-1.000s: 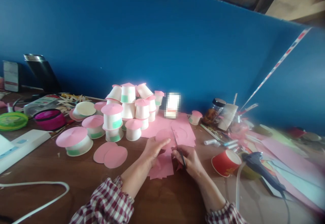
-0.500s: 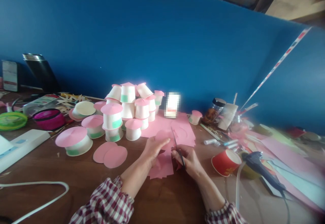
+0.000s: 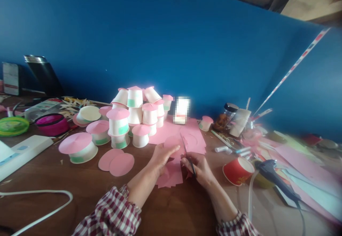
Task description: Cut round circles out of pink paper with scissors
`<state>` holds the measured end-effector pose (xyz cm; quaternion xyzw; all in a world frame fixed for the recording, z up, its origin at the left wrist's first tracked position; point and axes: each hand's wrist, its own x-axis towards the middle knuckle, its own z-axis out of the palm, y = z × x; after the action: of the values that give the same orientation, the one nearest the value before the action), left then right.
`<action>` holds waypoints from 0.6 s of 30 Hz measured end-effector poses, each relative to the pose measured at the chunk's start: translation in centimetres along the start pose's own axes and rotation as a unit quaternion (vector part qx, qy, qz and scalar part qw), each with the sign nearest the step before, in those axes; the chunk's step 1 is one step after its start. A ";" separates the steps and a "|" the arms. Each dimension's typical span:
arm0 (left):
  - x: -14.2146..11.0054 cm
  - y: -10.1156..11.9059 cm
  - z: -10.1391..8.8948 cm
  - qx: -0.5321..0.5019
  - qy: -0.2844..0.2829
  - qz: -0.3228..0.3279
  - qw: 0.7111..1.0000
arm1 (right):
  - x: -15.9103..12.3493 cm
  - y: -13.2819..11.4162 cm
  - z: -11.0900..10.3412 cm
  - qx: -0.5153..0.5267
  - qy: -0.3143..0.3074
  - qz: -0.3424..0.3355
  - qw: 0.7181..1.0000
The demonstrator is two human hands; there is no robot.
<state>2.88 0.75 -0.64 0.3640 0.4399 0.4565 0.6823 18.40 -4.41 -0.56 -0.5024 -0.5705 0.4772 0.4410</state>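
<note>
Between the thumb and fingers of my left hand [image 3: 162, 156] is a round piece of pink paper [image 3: 172, 142]. My right hand [image 3: 200, 167] is closed around the handles of dark scissors [image 3: 191, 163], whose blades point up and away at the right edge of that paper. Beneath and beyond both hands lie sheets of pink paper [image 3: 167, 129]. Two pink paper discs [image 3: 122, 164] overlap on the table left of my left hand. Behind them are stacked white paper cups [image 3: 135, 98] with pink cone tops and green patches.
A red paper cup [image 3: 237, 171] and a glue gun [image 3: 278, 179] lie to the right. Farther back stands a jar with a black lid [image 3: 227, 116]. At left are a magenta round case [image 3: 52, 124], a white power strip [image 3: 24, 154] and a dark tumbler [image 3: 44, 75].
Almost nothing differs. Both hands, the scissors and the paper keep nearly the same place; the view has shifted very slightly.
</note>
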 end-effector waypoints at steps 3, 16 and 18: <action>0.0 -0.1 0.0 -0.006 -0.007 0.008 1.000 | 0.0 0.0 0.0 -0.014 0.003 -0.005 1.000; -0.1 0.0 0.0 -0.018 0.003 0.024 1.000 | -0.1 -0.3 0.1 -0.011 0.002 -0.001 1.000; -0.2 0.2 0.1 -0.012 0.002 0.019 1.000 | -0.1 -0.4 0.2 0.000 0.004 0.002 1.000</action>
<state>2.88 0.64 -0.42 0.3628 0.4289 0.4757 0.6769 18.11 -4.52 -0.22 -0.5053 -0.5682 0.4758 0.4421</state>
